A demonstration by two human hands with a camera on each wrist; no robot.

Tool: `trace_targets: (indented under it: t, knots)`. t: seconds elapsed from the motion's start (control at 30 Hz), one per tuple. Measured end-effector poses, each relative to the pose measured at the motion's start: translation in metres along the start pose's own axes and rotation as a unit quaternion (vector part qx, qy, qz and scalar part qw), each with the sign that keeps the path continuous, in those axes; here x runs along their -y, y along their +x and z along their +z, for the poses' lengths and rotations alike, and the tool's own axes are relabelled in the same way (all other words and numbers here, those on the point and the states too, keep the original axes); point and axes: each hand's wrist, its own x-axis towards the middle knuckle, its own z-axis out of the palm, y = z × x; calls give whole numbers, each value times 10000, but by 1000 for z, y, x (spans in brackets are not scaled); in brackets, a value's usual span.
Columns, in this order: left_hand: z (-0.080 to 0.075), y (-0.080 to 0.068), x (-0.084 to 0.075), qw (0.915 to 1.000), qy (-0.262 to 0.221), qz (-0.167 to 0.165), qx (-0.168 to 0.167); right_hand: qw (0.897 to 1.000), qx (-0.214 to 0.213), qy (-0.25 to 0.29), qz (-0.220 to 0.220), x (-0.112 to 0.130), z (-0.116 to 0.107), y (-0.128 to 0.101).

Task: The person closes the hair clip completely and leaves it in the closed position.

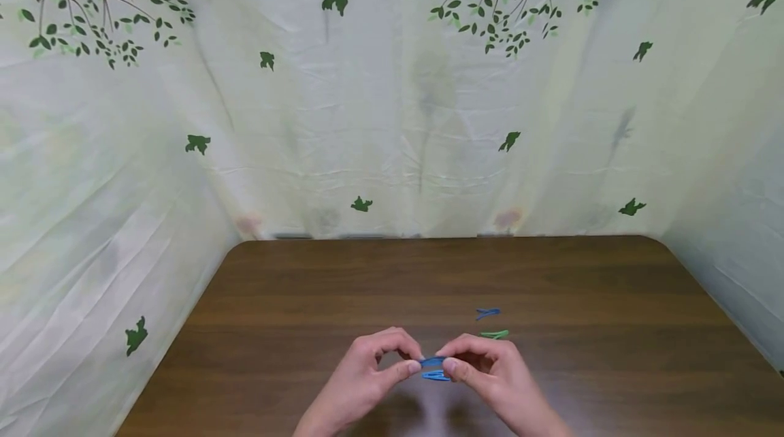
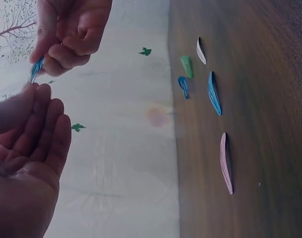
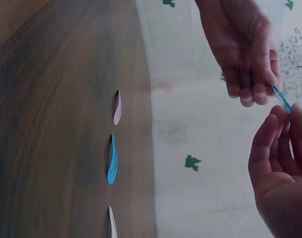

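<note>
You hold a blue hair clip (image 1: 432, 361) in the air just above the wooden table (image 1: 306, 287), near its front edge, pinched at either end between your two hands. Your left hand (image 1: 373, 372) grips its left end, thumb below and curled fingers above, with the wrist angled in from the lower left. Your right hand (image 1: 484, 369) grips the other end the same way, its knuckles raised and its forearm running in from the lower right. In the wrist views the clip (image 2: 35, 68) shows as a thin blue strip caught between the fingertips of both hands, held well off the tabletop.

Directly under your hands a second blue clip (image 1: 436, 376) lies flat on the table. Just beyond your right hand lies a green clip (image 1: 495, 334), and a little farther back a darker blue clip (image 1: 487, 313). The left wrist view also shows a pink clip (image 2: 226, 162) and a white clip (image 2: 201, 50) lying on the wood.
</note>
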Motion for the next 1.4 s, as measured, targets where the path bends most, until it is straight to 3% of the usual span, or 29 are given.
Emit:
trace_targets:
  t: [0.1, 0.3, 0.53, 0.63, 0.8, 1.0, 1.23, 1.4]
  knots:
    - [0, -1, 2, 9999, -83, 115, -16, 9993, 37, 238, 281, 0, 1, 0]
    - [1, -1, 1, 9988, 313, -123, -347, 9870, -436, 900, 1261, 3, 6, 2]
    - [1, 0, 4, 9919, 959, 621, -562, 9770, -498, 1299, 1618, 4, 10, 3]
    - [0, 0, 6, 9902, 1086, 673, -556, 9811, -528, 1049, 1540, 3, 10, 2]
    - [-1, 1, 10, 9887, 1261, 664, -474, 9903, -644, 24, 1232, 0, 9, 1]
    - [-2, 1, 15, 9859, 1402, 890, -213, 9829, -789, -1417, 875, -5, 13, -1]
    - [-5, -5, 17, 9885, 1434, 469, 115, 9825, -688, -1649, 533, -9, 15, -4]
    - [-11, -6, 16, 9893, 1397, 180, 371, 9810, -626, -1718, 649, -11, 17, -4]
